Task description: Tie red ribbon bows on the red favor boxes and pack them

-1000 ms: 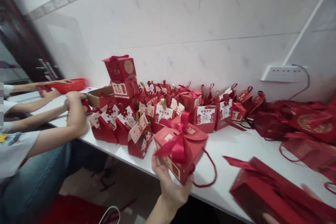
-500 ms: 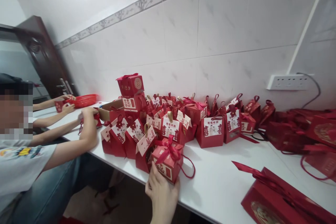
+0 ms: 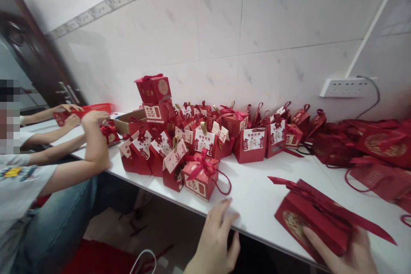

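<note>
A small red gift box (image 3: pixel 201 176) with a ribbon bow stands at the front edge of the white counter (image 3: pixel 257 199), beside several other red gift boxes (image 3: pixel 205 137). My left hand (image 3: pixel 215 239) hovers just below the counter edge, fingers apart, holding nothing, a little right of that box. My right hand (image 3: pixel 348 252) rests on a flat red gift bag (image 3: pixel 313 218) lying on the counter at the lower right, fingers laid along its near edge.
Other people's arms (image 3: pixel 77 145) work on red boxes at the counter's left end, near a red basket (image 3: pixel 96 108). More flat red bags (image 3: pixel 375 150) pile up at the right. A wall socket (image 3: pixel 346 87) with a cable sits on the tiled wall.
My left hand set the ribboned box down at the counter's front edge and let go, pulling back to the right. My right hand came to rest on the flat red bag.
</note>
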### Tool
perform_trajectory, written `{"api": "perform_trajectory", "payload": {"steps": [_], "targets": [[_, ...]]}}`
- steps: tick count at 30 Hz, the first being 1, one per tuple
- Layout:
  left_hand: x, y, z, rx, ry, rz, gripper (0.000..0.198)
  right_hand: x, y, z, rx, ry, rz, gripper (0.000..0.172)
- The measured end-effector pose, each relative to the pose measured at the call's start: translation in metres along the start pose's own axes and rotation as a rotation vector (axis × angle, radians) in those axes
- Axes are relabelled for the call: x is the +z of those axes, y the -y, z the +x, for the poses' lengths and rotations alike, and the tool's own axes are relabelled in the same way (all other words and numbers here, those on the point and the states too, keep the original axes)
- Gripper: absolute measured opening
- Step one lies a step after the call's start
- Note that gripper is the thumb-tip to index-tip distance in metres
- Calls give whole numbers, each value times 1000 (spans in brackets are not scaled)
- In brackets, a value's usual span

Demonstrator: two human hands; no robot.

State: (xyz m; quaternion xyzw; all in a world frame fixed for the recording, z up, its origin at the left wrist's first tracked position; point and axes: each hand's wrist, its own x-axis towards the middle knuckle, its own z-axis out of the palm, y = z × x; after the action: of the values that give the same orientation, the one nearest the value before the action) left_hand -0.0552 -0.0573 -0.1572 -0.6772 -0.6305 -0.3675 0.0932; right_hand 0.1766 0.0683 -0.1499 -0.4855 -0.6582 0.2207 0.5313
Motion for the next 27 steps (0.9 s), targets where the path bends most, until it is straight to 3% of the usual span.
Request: {"api": "perform_trajectory", "payload": {"steps": [4, 7, 10, 14, 17, 20, 22, 25, 27], "targets": [[-3, 1, 19, -303, 81, -64, 47, 2, 15, -1, 69, 88, -11, 61], [-6, 2, 20, -377, 119, -194, 47, 11, 32, 2, 12, 148, 75, 57], [-7, 2, 19, -399, 89, -278, 48, 28, 72, 17, -130, 167, 170, 57], [-4, 4, 23, -402, 28, -319, 54, 71, 145, 44, -353, 174, 318, 58], [-2, 6, 23, -380, 41, -293, 53, 117, 183, 53, -433, 218, 366, 57], [0, 6, 18, -332, 105, -196, 52, 158, 191, 50, -393, 447, 281, 74], [2, 6, 14, -291, 157, -125, 50, 172, 187, 46, -334, 575, 248, 87], [7, 6, 10, -250, 192, -49, 48, 167, 173, 39, -310, 604, 220, 105], [11, 7, 8, -226, 187, -22, 50, 151, 157, 32, -327, 560, 198, 106]]}}
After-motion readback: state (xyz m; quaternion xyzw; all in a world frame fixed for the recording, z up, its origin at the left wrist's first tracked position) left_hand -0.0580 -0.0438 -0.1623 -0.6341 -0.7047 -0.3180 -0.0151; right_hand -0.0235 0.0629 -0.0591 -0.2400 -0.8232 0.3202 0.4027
